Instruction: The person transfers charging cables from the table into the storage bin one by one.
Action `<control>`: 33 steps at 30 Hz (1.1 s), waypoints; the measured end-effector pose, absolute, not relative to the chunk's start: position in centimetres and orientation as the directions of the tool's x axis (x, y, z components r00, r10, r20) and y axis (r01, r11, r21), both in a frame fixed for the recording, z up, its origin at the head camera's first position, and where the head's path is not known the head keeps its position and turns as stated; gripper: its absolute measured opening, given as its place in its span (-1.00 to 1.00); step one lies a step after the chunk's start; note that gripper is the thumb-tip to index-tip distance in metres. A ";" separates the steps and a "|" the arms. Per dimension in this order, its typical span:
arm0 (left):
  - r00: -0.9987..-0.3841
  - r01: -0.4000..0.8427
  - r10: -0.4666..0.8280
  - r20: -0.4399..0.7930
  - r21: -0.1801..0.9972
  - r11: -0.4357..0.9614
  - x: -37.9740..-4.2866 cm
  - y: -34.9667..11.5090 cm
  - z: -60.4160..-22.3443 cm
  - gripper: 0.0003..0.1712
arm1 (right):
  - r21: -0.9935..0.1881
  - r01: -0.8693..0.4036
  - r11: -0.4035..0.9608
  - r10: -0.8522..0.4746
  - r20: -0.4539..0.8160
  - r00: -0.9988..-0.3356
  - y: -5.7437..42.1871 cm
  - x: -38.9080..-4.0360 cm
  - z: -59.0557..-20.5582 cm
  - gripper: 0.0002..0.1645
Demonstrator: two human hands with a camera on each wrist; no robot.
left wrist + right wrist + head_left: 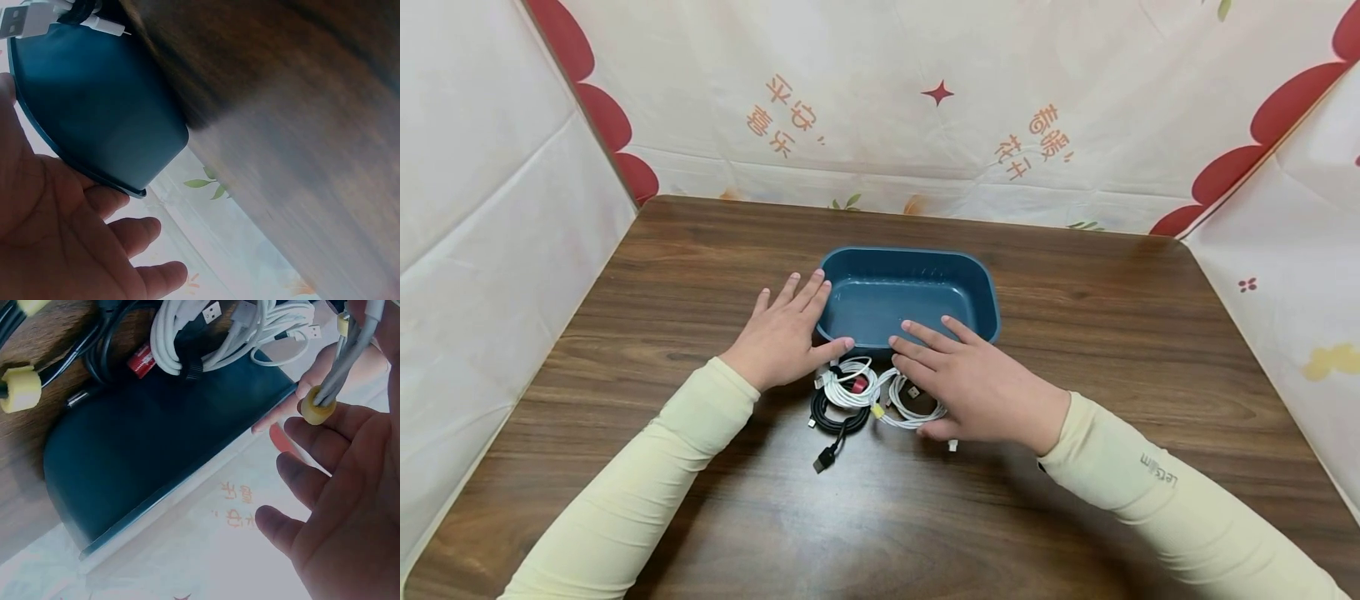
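Observation:
A blue rectangular basin [908,346] stands on the table, its inside bare. My left hand [786,333] spreads at its left side, fingers straight, thumb and index finger at the rim. Against the front wall lie coiled cables: a white cable [850,392] with a dark strap, a black cable [835,425] with a USB plug [824,460], and a thinner white cable [898,417]. My right hand [985,387] hovers above that thinner coil, fingers extended toward the front rim. In the right wrist view, yellow-banded strands [340,369] hang before its fingers; contact cannot be told.
The brown wooden table [1097,333] carries the basin near its middle. White printed cloth [880,108] walls off the back and both sides. A red tag [142,360] shows among the cables.

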State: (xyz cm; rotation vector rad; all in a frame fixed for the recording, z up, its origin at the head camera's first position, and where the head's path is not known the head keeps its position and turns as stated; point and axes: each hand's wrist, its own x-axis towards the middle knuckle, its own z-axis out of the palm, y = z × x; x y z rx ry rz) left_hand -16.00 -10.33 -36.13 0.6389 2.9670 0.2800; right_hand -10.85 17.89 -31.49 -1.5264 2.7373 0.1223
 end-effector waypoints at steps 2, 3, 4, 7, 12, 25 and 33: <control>-0.909 0.397 0.414 -0.054 0.197 0.896 -16.0 -10.3 -36.1 0.10 | 0.069 -0.852 0.518 -0.852 -0.042 -0.522 17.9 -10.9 -31.5 0.02; -0.909 0.396 0.414 -0.055 0.197 0.897 -16.0 -10.3 -36.0 0.10 | 0.070 -0.854 0.515 -0.854 -0.041 -0.518 17.9 -10.9 -31.4 0.02; -0.908 0.397 0.415 -0.056 0.199 0.896 -16.0 -10.3 -36.0 0.10 | 0.071 -0.857 0.510 -0.857 -0.040 -0.514 17.9 -10.9 -31.5 0.02; -0.909 0.396 0.413 -0.054 0.198 0.897 -16.0 -10.3 -36.0 0.10 | 0.086 -0.866 0.492 -0.867 -0.044 -0.497 17.9 -11.0 -31.5 0.05; -0.908 0.398 0.416 -0.051 0.202 0.895 -16.0 -10.3 -36.1 0.11 | 0.110 -0.871 0.479 -0.871 -0.065 -0.487 17.9 -11.3 -31.5 0.09; -0.910 0.394 0.411 -0.052 0.198 0.898 -16.0 -10.3 -36.2 0.11 | 0.069 -0.858 0.510 -0.853 -0.093 -0.514 17.9 -12.9 -30.8 0.03; -0.907 0.400 0.418 -0.056 0.205 0.893 -16.1 -10.3 -36.1 0.11 | 0.006 -0.829 0.560 -0.827 -0.064 -0.559 18.1 -14.7 -29.3 0.01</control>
